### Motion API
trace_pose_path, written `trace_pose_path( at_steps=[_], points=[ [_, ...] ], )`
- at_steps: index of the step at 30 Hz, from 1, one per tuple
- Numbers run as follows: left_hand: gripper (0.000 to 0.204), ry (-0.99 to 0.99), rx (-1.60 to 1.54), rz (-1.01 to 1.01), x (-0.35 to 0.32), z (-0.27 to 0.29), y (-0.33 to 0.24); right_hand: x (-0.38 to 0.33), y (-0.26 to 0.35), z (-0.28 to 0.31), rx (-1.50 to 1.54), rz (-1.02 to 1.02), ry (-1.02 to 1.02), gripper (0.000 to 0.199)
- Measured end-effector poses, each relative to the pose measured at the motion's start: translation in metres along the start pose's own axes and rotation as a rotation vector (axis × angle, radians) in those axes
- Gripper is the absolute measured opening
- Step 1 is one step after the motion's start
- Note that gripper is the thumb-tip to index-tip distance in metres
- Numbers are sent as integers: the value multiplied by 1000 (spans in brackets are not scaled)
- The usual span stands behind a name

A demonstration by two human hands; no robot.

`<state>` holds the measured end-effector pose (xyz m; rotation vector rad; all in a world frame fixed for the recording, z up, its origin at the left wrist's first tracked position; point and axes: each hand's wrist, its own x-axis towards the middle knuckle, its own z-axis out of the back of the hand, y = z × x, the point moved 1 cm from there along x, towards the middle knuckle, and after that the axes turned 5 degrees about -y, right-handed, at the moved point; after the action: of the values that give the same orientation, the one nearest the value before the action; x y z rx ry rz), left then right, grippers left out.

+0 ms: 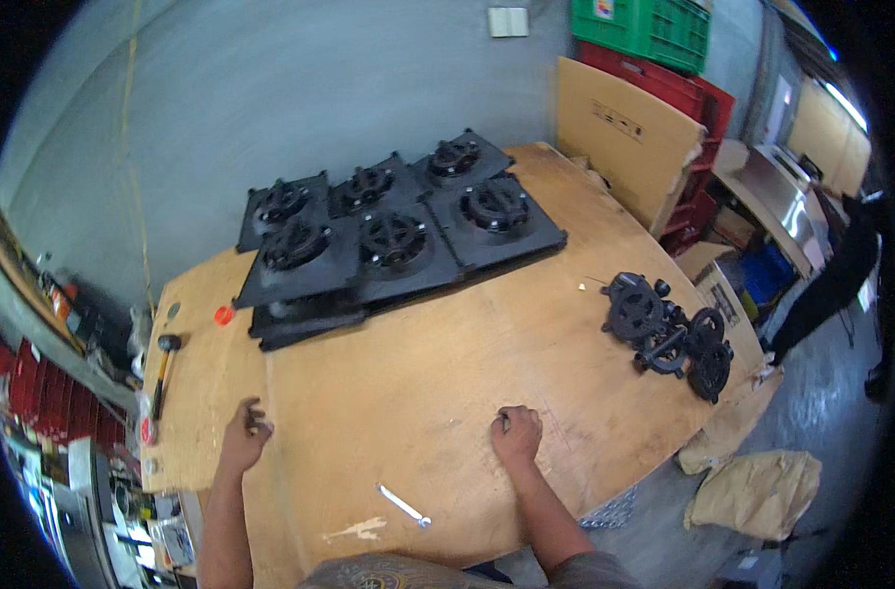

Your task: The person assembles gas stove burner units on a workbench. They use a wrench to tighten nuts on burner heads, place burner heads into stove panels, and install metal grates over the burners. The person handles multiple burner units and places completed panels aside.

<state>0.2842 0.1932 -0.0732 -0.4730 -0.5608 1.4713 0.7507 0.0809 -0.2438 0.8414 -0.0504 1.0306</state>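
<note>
1. Nearest, a small silver open-ended wrench (404, 506) lies on the pale plywood bench (447, 353) between the person's two forearms, touched by neither hand.
2. Just beyond it, the right hand (515, 433) rests on the bench with its fingers clenched into a fist; whether anything small sits inside it I cannot tell.
3. The left hand (244, 429) rests near the bench's left edge, fingers loosely curled and grasping nothing.
4. Further left lies a wooden-handled hammer with a black head (162, 368), beside a small orange round cap (223, 315).
5. At the right edge sits a heap of black cast round wheel-like parts (668, 336), well apart from both hands.
6. Farthest, black square plates carrying round hubs (398, 231) lie in overlapping rows by the grey wall.
7. It looks like a pause between assembly steps; picking up the wrench would call for opening a hand first.
</note>
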Motion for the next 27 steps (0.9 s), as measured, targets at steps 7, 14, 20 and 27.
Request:
trace_pose_path(
  at_steps=[7,14,20,27],
  points=[
    [45,31,-140,329,-193,12,123,-2,-1,-9,-35,29,14,20],
    [44,-76,-150,398,-276,-31,163,-35,21,3,12,83,151,27],
    [36,-292,-142,344,-277,-9,189,-132,91,19,-73,306,512,32],
    [41,-883,165,420,-292,93,277,-193,160,42,-98,424,477,50]
  ],
)
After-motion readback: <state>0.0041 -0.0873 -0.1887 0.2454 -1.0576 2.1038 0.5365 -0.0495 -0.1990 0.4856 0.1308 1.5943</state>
